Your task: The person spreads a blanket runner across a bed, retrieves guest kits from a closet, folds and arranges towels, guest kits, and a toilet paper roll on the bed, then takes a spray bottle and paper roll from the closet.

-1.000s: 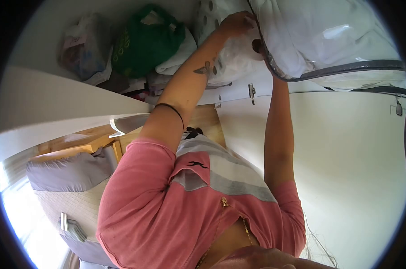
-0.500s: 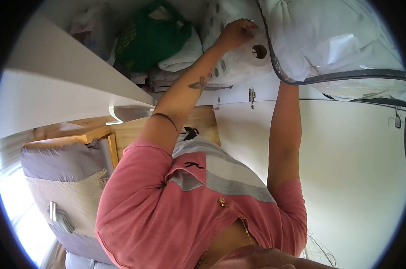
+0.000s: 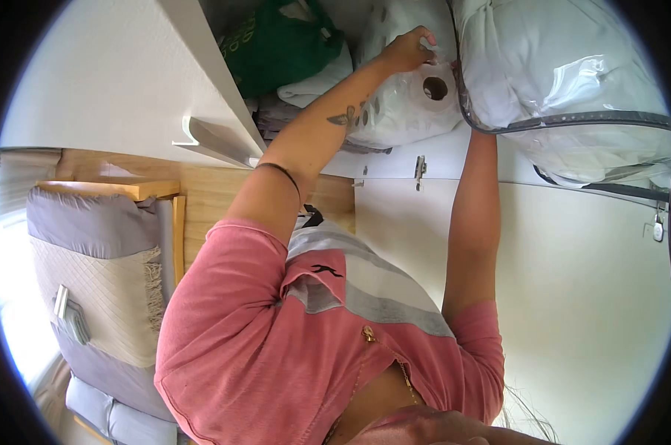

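Observation:
My left hand (image 3: 412,50) is at the clear wrapping of a pack of white paper rolls (image 3: 395,111), fingers curled on the film beside a roll (image 3: 446,107) whose dark core faces the camera. My right forearm (image 3: 475,200) reaches up behind a large clear plastic storage bag (image 3: 565,81) with a dark-edged seam and white fabric inside. The bag hides nearly all of my right hand, so its grip cannot be made out. Left of the rolls, a green bag (image 3: 276,48) rests by folded white cloth (image 3: 317,85) on the shelf.
A white cupboard door (image 3: 127,81) with a handle (image 3: 191,133) stands at the left. A metal hinge (image 3: 420,169) is under the rolls. Below left is a bed (image 3: 98,297) with grey bedding and a fringed beige throw. A small padlock (image 3: 658,228) hangs at the right.
The view has shifted, showing more of the door and bed. The dark core, partly covered earlier, is now uncovered. My left hand stays at the wrapping, and its index finger is more raised.

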The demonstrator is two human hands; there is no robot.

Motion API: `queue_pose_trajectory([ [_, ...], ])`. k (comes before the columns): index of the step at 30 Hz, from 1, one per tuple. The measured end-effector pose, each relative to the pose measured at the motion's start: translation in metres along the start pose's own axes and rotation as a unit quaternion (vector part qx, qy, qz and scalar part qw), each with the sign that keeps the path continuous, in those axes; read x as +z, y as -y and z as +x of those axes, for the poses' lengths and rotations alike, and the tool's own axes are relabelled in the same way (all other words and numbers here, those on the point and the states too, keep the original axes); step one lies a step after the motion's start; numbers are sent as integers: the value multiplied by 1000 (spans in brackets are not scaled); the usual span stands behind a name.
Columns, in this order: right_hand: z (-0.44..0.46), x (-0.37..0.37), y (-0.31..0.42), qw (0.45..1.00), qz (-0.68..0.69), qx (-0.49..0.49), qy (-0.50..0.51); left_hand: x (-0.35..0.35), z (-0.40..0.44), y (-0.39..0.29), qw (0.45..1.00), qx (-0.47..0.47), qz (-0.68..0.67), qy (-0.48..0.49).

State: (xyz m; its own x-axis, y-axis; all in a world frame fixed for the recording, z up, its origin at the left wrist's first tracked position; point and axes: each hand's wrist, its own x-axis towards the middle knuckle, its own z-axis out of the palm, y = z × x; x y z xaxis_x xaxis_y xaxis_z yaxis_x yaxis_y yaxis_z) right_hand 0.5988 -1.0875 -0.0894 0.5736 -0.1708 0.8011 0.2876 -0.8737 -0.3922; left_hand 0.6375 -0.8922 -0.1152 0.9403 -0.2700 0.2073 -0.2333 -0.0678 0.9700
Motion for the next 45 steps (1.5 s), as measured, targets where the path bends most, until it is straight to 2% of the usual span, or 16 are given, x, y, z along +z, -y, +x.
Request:
queue_pose_trajectory([
  [2, 3, 5, -1, 1000, 7, -7, 5, 5, 10, 22, 997, -36, -58, 24],
  [4, 3, 9, 0, 1000, 12, -12, 10, 10, 10, 33, 975, 15, -221, 31],
  [5, 4, 10, -1, 1000, 13, -15, 12, 11, 9, 38, 975, 15, -221, 26],
  [7, 4, 11, -1, 1000, 17, -20, 15, 12, -6, 30, 985, 135, 52, -93],
  [8, 3, 11, -1, 999, 18, -21, 18, 12, -13, 25, 985, 134, 53, -96],
  [10, 3, 9, 0, 999, 23, -24, 20, 13, -27, 15, 919, 290, 195, -185],
  [14, 6, 10, -3, 999, 27, -30, 30, 16, -45, -2, 910, 266, 268, -173],
  [17, 10, 11, -5, 998, 29, -34, 33, 18, -50, -25, 920, 183, 318, -138],
  [19, 11, 11, -5, 998, 32, -37, 34, 15, -46, -34, 881, 122, 456, -26],
  [23, 16, 10, -8, 998, 35, -41, 37, 25, -34, -47, 848, 59, 527, 4],
  [25, 20, 9, -9, 998, 36, -44, 40, 27, -30, -44, 794, 172, 580, -58],
  [31, 29, 5, -12, 997, 38, -51, 48, 12, -43, -43, 734, 350, 569, -123],
  [34, 31, 8, -12, 996, 36, -60, 55, 7, -56, -61, 754, 328, 569, -14],
  [37, 27, 4, -13, 993, 30, -82, 74, -3, -54, -45, 809, 380, 446, -51],
  [44, -26, -21, 8, 958, -39, -179, 219, 7, -53, -35, 828, 373, 413, -68],
  [45, -29, -23, 16, 956, -53, -166, 237, 7, -56, -43, 847, 318, 425, -29],
])
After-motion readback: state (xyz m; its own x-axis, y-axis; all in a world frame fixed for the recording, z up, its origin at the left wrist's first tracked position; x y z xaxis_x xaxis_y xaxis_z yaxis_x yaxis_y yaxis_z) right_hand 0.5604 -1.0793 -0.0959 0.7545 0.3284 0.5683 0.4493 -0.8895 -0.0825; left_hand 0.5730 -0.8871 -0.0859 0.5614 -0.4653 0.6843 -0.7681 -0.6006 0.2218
